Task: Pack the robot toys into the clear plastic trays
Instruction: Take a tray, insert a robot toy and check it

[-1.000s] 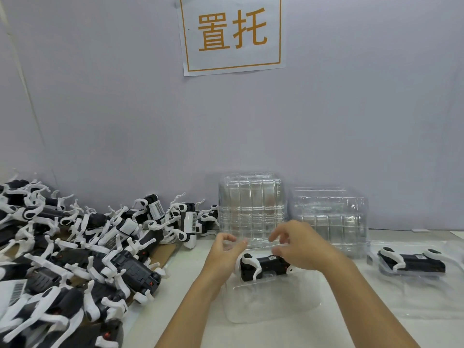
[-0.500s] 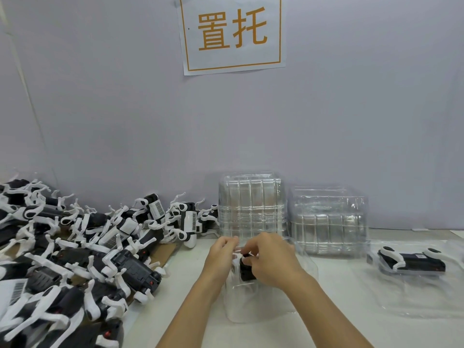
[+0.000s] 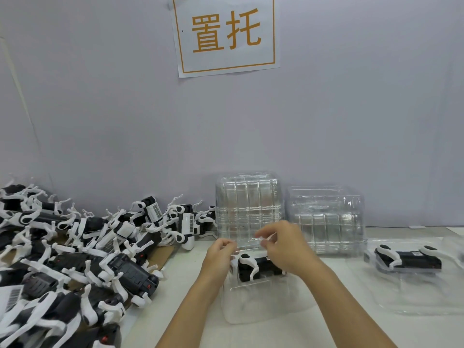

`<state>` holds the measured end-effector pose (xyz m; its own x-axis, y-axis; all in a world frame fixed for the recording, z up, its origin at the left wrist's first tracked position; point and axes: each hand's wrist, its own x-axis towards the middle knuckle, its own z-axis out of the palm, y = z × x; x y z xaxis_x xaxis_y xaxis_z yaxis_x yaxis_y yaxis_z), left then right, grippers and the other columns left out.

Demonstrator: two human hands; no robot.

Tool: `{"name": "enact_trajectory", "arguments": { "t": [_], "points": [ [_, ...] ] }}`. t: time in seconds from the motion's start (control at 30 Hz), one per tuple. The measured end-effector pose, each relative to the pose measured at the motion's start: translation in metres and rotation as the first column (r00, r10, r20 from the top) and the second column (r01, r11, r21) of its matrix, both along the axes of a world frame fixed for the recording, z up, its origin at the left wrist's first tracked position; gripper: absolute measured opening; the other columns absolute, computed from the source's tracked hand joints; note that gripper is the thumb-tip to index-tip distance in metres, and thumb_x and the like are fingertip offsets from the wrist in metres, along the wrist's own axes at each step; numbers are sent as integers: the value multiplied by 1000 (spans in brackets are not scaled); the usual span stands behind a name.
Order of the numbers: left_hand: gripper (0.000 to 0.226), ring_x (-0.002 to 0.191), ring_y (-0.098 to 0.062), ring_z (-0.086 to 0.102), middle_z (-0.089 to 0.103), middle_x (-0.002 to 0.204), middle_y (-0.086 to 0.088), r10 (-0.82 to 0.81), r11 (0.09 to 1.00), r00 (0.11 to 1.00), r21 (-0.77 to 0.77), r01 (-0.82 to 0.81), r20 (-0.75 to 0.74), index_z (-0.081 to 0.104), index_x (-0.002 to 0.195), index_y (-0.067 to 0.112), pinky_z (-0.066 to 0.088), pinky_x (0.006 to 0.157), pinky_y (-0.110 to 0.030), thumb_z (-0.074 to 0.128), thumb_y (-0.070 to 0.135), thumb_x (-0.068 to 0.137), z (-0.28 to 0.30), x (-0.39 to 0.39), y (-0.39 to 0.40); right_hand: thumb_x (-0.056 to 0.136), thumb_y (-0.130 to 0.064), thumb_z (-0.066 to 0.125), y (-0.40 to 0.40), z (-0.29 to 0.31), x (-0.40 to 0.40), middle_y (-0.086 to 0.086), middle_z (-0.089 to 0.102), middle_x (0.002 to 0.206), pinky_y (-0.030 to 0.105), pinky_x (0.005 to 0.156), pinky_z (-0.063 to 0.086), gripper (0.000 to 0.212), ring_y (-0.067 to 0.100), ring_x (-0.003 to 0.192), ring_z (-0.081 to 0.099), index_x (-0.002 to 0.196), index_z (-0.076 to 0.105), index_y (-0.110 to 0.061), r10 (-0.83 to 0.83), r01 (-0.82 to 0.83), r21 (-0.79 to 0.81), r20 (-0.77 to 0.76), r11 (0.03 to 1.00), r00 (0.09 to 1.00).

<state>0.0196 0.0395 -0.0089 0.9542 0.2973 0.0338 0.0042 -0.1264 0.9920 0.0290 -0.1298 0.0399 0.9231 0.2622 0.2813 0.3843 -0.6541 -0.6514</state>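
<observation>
Lower centre: left hand (image 3: 219, 257) and right hand (image 3: 283, 249) pinch thin clear plastic tray (image 3: 261, 305) over glossy black-and-white robot toy (image 3: 253, 268).

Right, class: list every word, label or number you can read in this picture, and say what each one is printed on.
"置托": orange characters inside an orange border on the white paper sign stuck to the wall.
Barcode labels on the piled robot toys: only bars show, any digits too small to read.
Small label on the packed toy at the right: too blurred to read.
Nothing else readable.
</observation>
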Motion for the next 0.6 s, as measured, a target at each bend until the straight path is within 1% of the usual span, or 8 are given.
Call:
{"name": "enact_trajectory", "arguments": {
  "t": [0.07,0.13,0.17,0.23,0.3,0.4,0.5,0.6],
  "points": [
    [13,102,-18,61,67,109,-7,2,1000,1000,12,-2,-9,64,93,15,41,74,-26,56,24,97,0,0,0,92,-20,67,-12,0,7,-15,66,112,37,101,42,24,3,97,59,108,72,-37,-121,123,-50,49,991,992],
    [9,103,-21,61,67,110,-8,7,1000,1000,13,-7,-12,65,92,16,43,76,-27,58,21,96,0,-1,0,90,-25,70,-23,-6,12,-13,65,121,42,108,38,26,9,113,59,113,69,-39,-171,171,-51,4,984,985],
    [7,104,-22,61,66,111,-9,9,1000,1000,9,-9,-15,65,93,16,43,77,-27,60,21,94,0,-1,0,91,-26,70,-28,-9,14,-10,63,128,39,108,40,30,11,120,57,119,67,-36,-153,153,3,-62,988,986],
    [11,104,-19,60,66,111,-6,-6,1000,1000,3,6,-25,66,95,16,43,77,-27,67,26,90,0,-2,1,92,-26,70,-34,-16,15,-3,56,139,31,100,40,41,16,128,51,131,61,-29,-86,118,156,-196,981,977],
    [28,104,-11,58,66,111,0,-42,999,998,18,43,-49,64,101,20,41,74,-24,76,38,83,2,-4,2,91,-27,71,-37,-21,15,3,50,143,34,99,41,48,21,130,48,137,55,-25,-48,129,268,-287,955,957],
    [48,102,-9,56,62,116,1,-80,992,992,90,90,-101,59,110,25,41,72,-22,84,43,74,6,-6,4,91,-30,71,-37,-26,20,6,45,148,38,102,41,54,25,131,47,140,51,-23,-55,156,290,-327,944,943],
    [54,96,-3,53,57,121,4,-82,984,986,147,103,-144,56,117,24,40,70,-21,84,43,75,12,-7,4,91,-35,71,-37,-27,22,5,42,151,38,97,42,60,28,132,47,144,46,-21,-66,189,299,-378,935,923],
    [56,102,-11,54,55,125,2,-57,977,987,193,87,-153,53,125,20,40,80,-26,80,40,80,16,-8,1,92,-41,67,-36,-28,22,6,41,153,43,103,41,68,30,135,44,149,39,-17,-38,196,320,-441,927,897]
  ]
}}
